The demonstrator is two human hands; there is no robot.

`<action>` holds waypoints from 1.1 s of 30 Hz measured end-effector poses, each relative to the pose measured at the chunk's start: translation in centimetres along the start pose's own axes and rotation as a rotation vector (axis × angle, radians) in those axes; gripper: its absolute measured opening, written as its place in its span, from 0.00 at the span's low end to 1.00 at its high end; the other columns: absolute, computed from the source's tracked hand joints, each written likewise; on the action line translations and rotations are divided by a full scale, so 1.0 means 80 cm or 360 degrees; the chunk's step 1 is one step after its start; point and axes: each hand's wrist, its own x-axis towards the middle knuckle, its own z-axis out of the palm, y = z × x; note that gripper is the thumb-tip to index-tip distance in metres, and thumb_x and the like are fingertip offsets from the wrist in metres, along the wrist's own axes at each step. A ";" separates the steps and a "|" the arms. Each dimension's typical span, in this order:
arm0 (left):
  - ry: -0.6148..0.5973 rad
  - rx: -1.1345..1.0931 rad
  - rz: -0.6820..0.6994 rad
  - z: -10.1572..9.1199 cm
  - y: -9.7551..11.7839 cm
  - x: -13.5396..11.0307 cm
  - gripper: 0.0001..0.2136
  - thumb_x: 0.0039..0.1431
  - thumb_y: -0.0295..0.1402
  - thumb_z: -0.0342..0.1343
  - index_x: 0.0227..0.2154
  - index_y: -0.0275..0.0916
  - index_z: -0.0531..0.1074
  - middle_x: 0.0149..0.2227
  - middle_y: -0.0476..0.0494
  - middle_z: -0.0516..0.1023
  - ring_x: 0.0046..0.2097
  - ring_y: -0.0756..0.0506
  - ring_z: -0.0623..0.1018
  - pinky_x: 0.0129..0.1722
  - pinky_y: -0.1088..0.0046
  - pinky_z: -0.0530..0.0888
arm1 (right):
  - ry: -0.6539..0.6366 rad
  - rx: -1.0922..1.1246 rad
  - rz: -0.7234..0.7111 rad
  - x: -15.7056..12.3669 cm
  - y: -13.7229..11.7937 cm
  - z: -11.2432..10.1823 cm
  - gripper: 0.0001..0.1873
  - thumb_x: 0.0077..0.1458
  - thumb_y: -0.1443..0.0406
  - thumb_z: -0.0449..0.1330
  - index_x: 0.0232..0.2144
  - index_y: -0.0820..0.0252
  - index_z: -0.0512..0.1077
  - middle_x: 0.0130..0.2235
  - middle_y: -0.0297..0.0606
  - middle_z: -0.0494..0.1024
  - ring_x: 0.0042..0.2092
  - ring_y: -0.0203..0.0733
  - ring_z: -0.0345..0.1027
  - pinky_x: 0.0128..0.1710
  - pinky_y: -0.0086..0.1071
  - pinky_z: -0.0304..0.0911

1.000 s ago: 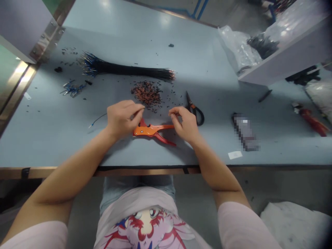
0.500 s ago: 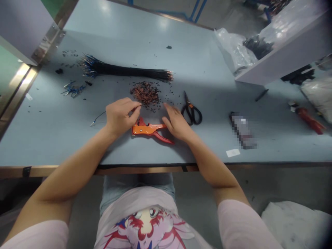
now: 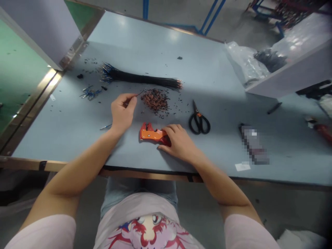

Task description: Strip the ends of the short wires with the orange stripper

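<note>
Nearest, right hand (image 3: 178,143) half closed, curled over an orange-red metal wire stripper (image 3: 153,134); left hand (image 3: 122,110) pinching one thin dark wire (image 3: 138,93) between fingertips. Beyond, a small heap of copper-coloured wire scraps (image 3: 155,100) already cut, and a long bundle of black wires (image 3: 141,80), apparently many left.

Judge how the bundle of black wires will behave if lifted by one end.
The bundle of black wires will probably droop, as its strands look thin. It likely feels light for its length. Its splayed, blue-tipped end suggests loose strands that could slip apart.
</note>
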 end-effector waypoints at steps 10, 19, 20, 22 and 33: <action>0.0051 -0.0313 -0.0246 0.001 -0.002 0.004 0.07 0.57 0.39 0.57 0.32 0.42 0.73 0.28 0.49 0.74 0.29 0.52 0.72 0.27 0.76 0.69 | 0.0401 0.0356 0.0142 0.006 0.015 -0.005 0.17 0.44 0.63 0.62 0.39 0.61 0.70 0.39 0.45 0.75 0.40 0.50 0.69 0.40 0.43 0.66; -0.0085 -0.0515 -0.0359 -0.002 0.012 0.001 0.08 0.54 0.39 0.58 0.34 0.43 0.75 0.27 0.50 0.75 0.27 0.53 0.71 0.25 0.77 0.67 | -0.0031 0.2204 0.0273 0.006 0.024 -0.020 0.19 0.58 0.57 0.49 0.46 0.60 0.68 0.43 0.47 0.77 0.40 0.50 0.75 0.40 0.47 0.70; -0.0102 -0.0546 -0.0364 -0.003 0.015 0.000 0.07 0.53 0.39 0.59 0.33 0.43 0.76 0.27 0.50 0.76 0.27 0.53 0.71 0.26 0.77 0.68 | -0.0094 0.2263 0.0302 0.007 0.022 -0.019 0.20 0.59 0.56 0.47 0.47 0.61 0.68 0.42 0.49 0.77 0.40 0.51 0.75 0.39 0.47 0.70; -0.0137 -0.0589 -0.0378 -0.004 0.021 -0.002 0.06 0.52 0.37 0.60 0.33 0.43 0.77 0.29 0.49 0.77 0.29 0.53 0.73 0.27 0.76 0.69 | -0.0192 0.2303 0.0383 0.010 0.017 -0.017 0.24 0.60 0.54 0.41 0.46 0.62 0.67 0.40 0.50 0.78 0.39 0.51 0.75 0.37 0.47 0.71; -0.0421 -0.0610 -0.0283 0.001 0.047 -0.020 0.02 0.48 0.33 0.63 0.26 0.42 0.79 0.26 0.50 0.77 0.30 0.52 0.73 0.31 0.76 0.69 | -0.0251 0.2908 0.0371 0.001 0.012 -0.012 0.22 0.55 0.55 0.59 0.48 0.60 0.66 0.43 0.45 0.75 0.39 0.46 0.74 0.43 0.47 0.70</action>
